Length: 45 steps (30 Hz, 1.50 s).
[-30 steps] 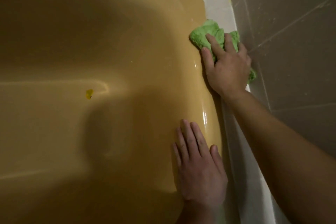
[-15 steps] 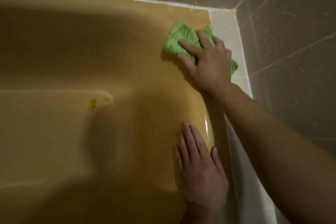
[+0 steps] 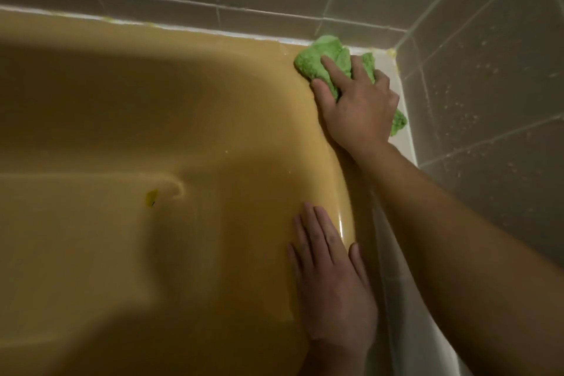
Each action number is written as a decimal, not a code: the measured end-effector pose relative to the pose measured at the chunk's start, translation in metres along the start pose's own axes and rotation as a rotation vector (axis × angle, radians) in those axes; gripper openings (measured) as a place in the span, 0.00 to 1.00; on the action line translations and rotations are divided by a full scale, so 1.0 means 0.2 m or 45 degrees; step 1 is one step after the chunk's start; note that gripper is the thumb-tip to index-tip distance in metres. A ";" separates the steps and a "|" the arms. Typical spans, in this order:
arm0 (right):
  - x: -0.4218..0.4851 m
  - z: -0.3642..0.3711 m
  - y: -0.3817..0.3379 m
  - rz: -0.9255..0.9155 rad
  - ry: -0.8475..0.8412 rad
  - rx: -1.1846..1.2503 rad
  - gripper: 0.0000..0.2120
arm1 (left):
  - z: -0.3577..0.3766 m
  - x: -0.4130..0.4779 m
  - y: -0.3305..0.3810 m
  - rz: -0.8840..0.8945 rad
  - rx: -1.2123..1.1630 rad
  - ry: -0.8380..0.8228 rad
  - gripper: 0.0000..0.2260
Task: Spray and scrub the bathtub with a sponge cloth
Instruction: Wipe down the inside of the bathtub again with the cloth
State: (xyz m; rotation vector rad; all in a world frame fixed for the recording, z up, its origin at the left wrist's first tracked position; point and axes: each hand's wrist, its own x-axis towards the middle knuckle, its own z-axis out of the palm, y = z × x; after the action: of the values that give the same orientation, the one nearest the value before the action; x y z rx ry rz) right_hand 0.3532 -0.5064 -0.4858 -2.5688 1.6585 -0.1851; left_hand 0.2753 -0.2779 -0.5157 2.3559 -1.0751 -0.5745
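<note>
The mustard-yellow bathtub (image 3: 152,119) fills the left and middle of the view. A crumpled green sponge cloth (image 3: 320,58) lies on the tub's rim at the far right corner, touching the white sealant line. My right hand (image 3: 357,104) lies on top of the cloth and presses it down. Its index finger stretches across the cloth, which bunches between thumb and fingers, and a tail sticks out under the palm. My left hand (image 3: 329,278) rests flat on the glossy right rim, fingers straight and together.
Grey wall tiles (image 3: 488,94), speckled with droplets, close the back and right sides. A white ledge (image 3: 403,131) runs between the rim and the right wall. A small yellow mark (image 3: 151,197) sits on the tub's inner step.
My right hand has slid the cloth away from the tub's inner slope, back and to the right into the far corner. My left hand has stayed planted on the rim.
</note>
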 end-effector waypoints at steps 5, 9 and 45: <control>-0.24 -0.03 0.09 0.093 0.093 0.014 0.23 | 0.00 0.25 0.02 -0.039 -0.105 0.104 0.29; -0.37 -0.02 0.14 0.251 0.103 -0.018 0.22 | -0.02 0.50 0.09 0.023 -0.089 0.081 0.31; 0.06 0.10 -0.41 -0.028 0.083 -0.111 0.23 | -1.14 2.07 -0.84 2.040 1.071 -0.357 0.31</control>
State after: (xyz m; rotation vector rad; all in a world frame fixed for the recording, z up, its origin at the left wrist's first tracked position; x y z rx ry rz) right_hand 0.4350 -0.4825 -0.4933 -2.6736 1.6971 -0.2046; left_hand 0.7462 -0.4472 -0.5034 1.0353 -3.0994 0.2582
